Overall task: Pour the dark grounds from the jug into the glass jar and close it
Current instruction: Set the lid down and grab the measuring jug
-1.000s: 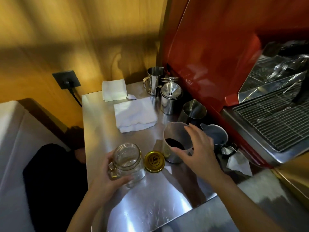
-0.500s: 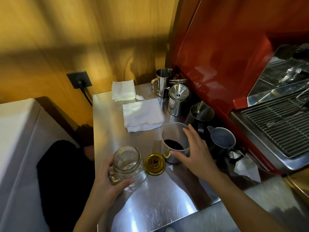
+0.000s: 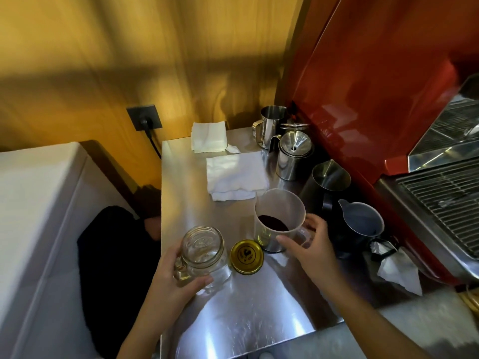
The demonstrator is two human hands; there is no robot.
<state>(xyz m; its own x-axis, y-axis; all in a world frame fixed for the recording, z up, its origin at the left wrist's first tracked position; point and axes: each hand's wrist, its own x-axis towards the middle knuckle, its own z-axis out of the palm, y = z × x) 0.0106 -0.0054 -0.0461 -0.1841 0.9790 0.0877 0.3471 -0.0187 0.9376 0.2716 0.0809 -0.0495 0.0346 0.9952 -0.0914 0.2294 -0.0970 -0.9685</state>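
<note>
Right hand [image 3: 312,251] wrapped around jug [image 3: 278,218], dark grounds [image 3: 273,223] inside, mid-bench. Left hand [image 3: 172,278] clamped on open glass jar [image 3: 203,252] near bench's left edge. Gold lid [image 3: 246,256] flat between jar and jug. White cloths [image 3: 236,177] toward back edge.

one wide view from the head, looking forward and steeply down onto a steel bench [image 3: 197,177], close over both hands; wooden wall at top, red coffee machine [image 3: 363,86] along the right edge.
</note>
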